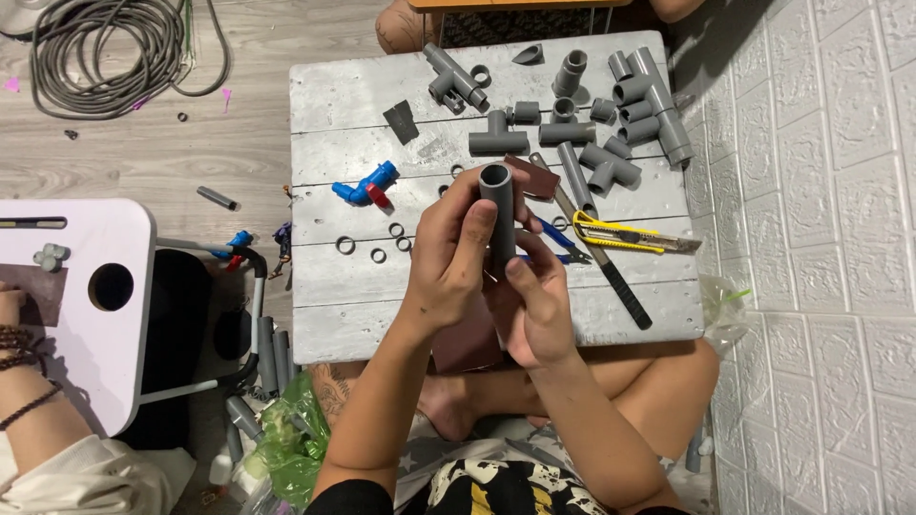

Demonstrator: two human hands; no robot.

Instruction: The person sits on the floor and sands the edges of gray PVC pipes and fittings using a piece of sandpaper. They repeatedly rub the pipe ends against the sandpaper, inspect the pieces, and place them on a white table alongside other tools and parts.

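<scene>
Both hands meet over the middle of the grey-painted wooden plank table [324,315], and between them stands a short grey plastic pipe length [497,215], upright with its open mouth toward the camera; the left hand [450,257] wraps it from the left side, fingers curled and closed around the tube; the right hand [534,305] grips it lower down, thumb pressed against the pipe's lower part and the remaining fingers folded behind it; what lies under the right palm is hidden, so whether a fitting sits on the bottom end I cannot tell.

As a judgement, the work looks part-way through: toward the far right corner of the table lies a joined run of grey plastic tees and elbows [654,100], seemingly put together already, and a smaller joined tee piece [453,78] lies near the far edge; many loose grey fittings lie between them, unjoined; several thin grey cut rings [345,245] lie near the middle left, which suggests cutting has been done.

Just right of the hands lie a yellow utility knife [625,235] and a black-handled saw [625,291], both set down; a blue plastic valve with a red handle [366,187] lies left of centre; a coil of grey cable [105,48] lies on the floor beyond the table's far left corner; another person's arm with a dark bead bracelet [24,358] rests at a small white side table [86,315].
</scene>
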